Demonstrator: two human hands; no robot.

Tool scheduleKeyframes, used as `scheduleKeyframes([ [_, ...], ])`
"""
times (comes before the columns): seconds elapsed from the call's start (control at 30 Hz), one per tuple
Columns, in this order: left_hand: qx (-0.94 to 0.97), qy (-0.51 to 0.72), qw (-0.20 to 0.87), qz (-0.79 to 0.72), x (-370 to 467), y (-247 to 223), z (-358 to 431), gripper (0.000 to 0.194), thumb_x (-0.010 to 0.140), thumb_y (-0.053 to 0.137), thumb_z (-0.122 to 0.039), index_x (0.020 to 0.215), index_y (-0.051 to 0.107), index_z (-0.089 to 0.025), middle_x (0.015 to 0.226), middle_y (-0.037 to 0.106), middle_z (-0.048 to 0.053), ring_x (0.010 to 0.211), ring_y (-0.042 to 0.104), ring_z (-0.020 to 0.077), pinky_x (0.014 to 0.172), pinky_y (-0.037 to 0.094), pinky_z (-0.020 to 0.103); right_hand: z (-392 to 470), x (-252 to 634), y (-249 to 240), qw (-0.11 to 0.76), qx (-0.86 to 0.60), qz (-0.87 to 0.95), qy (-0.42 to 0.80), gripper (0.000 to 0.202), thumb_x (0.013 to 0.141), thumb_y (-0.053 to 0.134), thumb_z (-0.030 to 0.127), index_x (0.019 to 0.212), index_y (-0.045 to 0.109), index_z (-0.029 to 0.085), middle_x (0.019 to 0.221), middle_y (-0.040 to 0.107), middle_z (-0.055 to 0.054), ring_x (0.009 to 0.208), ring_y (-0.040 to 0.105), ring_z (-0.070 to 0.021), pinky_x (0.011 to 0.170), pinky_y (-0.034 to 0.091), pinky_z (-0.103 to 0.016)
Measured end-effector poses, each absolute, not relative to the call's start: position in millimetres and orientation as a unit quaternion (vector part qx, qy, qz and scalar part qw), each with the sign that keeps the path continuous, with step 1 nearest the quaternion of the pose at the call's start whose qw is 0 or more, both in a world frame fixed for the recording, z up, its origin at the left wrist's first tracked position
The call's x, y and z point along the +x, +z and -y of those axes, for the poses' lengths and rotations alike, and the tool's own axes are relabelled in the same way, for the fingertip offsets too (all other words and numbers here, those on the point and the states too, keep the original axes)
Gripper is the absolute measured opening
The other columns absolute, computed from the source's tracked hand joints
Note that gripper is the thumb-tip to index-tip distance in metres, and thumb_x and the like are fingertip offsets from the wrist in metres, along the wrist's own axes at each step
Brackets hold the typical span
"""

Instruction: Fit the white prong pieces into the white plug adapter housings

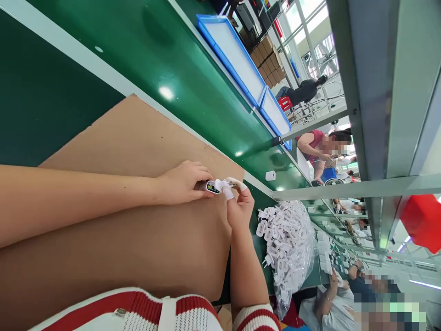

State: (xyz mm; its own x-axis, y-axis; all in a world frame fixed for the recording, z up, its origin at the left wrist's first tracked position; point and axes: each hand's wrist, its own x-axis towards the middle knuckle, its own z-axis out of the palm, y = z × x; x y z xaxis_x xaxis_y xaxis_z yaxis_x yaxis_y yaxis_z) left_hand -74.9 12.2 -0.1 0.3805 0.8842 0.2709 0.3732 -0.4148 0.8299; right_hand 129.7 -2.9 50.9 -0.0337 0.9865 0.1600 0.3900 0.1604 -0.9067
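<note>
Fingers of the left hand (186,183) were closed around a white housing (207,185) above the cardboard (165,239); the right hand (240,204) pinched a white plug piece (220,184) at its mouth, contact unclear. Judged light, stiff; best held by outer walls, sparing the circuit board (212,188).
</note>
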Motion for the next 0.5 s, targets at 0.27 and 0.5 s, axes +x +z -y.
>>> scheduleKeyframes([
  [0.27, 0.758, 0.381, 0.338, -0.408, -74, -4, -13, 0.035, 0.092, 0.064, -0.055, 0.097, 0.078, -0.023, 0.104, 0.079, 0.004, 0.102, 0.067, 0.0269, 0.095, 0.046, 0.041, 1, 136, 41, 0.340, -0.451, 0.821, 0.086, 0.015, 0.099, 0.062, 0.028, 0.108, 0.075, 0.027, 0.106, 0.082, -0.004, 0.098, 0.074, -0.0202, 0.103, 0.053, -0.041],
  [0.5, 0.758, 0.390, 0.333, -0.404, -73, -6, -14, 0.033, 0.092, 0.065, -0.053, 0.095, 0.079, -0.023, 0.100, 0.079, 0.005, 0.098, 0.067, 0.0262, 0.092, 0.047, 0.040, 0, 137, 42, 0.303, -0.400, 0.863, -0.058, 0.025, 0.094, 0.058, 0.012, 0.108, 0.072, 0.027, 0.091, 0.078, 0.000, 0.088, 0.071, -0.0184, 0.109, 0.043, -0.041],
])
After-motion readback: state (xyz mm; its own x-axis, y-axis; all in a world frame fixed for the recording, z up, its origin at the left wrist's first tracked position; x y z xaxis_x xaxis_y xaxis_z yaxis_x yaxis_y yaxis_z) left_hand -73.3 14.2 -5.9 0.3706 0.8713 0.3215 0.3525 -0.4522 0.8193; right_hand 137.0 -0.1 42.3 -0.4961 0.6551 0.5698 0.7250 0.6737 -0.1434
